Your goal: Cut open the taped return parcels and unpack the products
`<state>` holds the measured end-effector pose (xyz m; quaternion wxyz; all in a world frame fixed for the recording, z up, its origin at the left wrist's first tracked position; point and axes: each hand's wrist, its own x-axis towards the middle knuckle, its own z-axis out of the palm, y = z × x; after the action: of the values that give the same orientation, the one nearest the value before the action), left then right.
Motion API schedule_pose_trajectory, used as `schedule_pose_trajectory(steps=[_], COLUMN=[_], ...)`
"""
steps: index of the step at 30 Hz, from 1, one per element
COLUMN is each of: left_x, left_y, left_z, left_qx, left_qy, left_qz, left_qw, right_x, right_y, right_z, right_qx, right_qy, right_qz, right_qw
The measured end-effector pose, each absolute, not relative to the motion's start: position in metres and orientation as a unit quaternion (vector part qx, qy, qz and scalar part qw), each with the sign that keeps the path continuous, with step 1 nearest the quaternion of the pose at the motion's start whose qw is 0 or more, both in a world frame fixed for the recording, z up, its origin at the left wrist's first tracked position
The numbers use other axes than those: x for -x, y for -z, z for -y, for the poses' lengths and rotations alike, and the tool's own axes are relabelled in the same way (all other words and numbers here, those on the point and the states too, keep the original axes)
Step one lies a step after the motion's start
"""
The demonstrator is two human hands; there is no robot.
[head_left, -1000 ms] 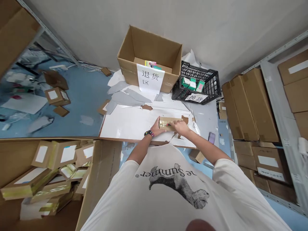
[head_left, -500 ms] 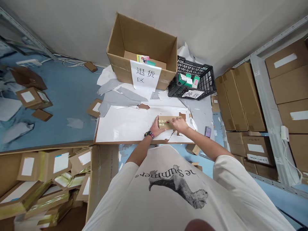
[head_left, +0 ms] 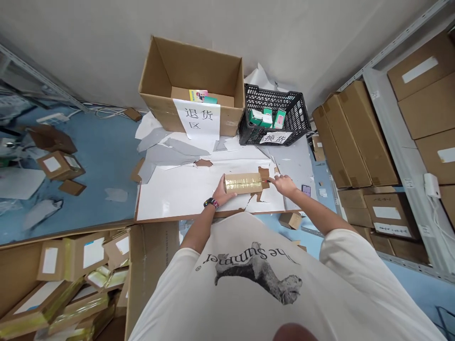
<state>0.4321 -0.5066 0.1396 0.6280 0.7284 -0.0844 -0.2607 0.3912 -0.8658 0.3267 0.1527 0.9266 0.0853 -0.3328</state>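
Note:
A small cardboard box [head_left: 243,183] lies on the white table top [head_left: 174,194], with shiny yellowish tape along its upper face. My left hand [head_left: 222,194] grips the box's left end, thumb along the near side and fingers on the far side. Just off the right end of the box is my right hand [head_left: 283,184], its fingers closed round a small cutter [head_left: 268,180] with a bit of red showing. Most of the cutter is hidden in my fist. A dark line runs along the tape.
Behind stand a large open carton [head_left: 192,71] and a black crate [head_left: 275,113] holding green-and-white boxes. Torn grey plastic [head_left: 170,154] lies on the table. A big carton [head_left: 152,265] at lower left holds several taped boxes. Shelves [head_left: 401,156] with cartons rise at right.
My right hand has moved right along the box, from its taped top to beyond its right end, with the cutter. My left hand still holds the left end. The camera view has shifted.

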Motion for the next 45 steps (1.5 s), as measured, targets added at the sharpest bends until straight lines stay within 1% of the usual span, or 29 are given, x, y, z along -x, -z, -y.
schedule_pose_trajectory(steps=[4,8,14,17,21,24,26,28,33,39,45], left_x=[-0.440,-0.446,-0.447,-0.450,-0.453,-0.455,-0.459,-0.465,-0.475,-0.470,-0.464], left_y=[-0.141,-0.150,-0.171,-0.182,-0.200,-0.216,-0.223,-0.225,-0.219,-0.207,-0.202], left_z=[0.503,0.498,0.493,0.491,0.502,0.531,0.557,0.583,0.613,0.610,0.609], left_qx=[-0.724,-0.750,-0.795,-0.840,-0.901,-0.938,-0.942,-0.935,-0.925,-0.923,-0.917], left_qy=[0.276,0.280,0.258,0.246,0.216,0.170,0.150,0.144,0.159,0.100,0.067], left_qz=[0.074,0.074,0.104,0.113,0.132,0.160,0.204,0.255,0.300,0.346,0.358], left_qw=[0.628,0.594,0.538,0.470,0.352,0.255,0.221,0.199,0.169,0.135,0.163], right_x=[-0.387,-0.382,-0.383,-0.380,-0.361,-0.342,-0.332,-0.327,-0.326,-0.318,-0.323], right_y=[-0.305,-0.286,-0.279,-0.279,-0.272,-0.263,-0.257,-0.254,-0.250,-0.251,-0.253], right_z=[0.883,0.893,0.906,0.922,0.953,0.964,0.959,0.947,0.913,0.901,0.888], right_qx=[-0.942,-0.952,-0.957,-0.964,-0.972,-0.968,-0.964,-0.961,-0.967,-0.979,-0.984], right_qy=[0.303,0.281,0.260,0.237,0.212,0.185,0.164,0.153,0.139,0.150,0.158], right_qz=[-0.087,-0.103,-0.125,-0.123,-0.043,0.019,0.033,0.025,-0.005,-0.038,-0.032], right_qw=[0.115,0.070,0.019,-0.015,-0.097,-0.170,-0.207,-0.227,-0.216,-0.133,-0.073])
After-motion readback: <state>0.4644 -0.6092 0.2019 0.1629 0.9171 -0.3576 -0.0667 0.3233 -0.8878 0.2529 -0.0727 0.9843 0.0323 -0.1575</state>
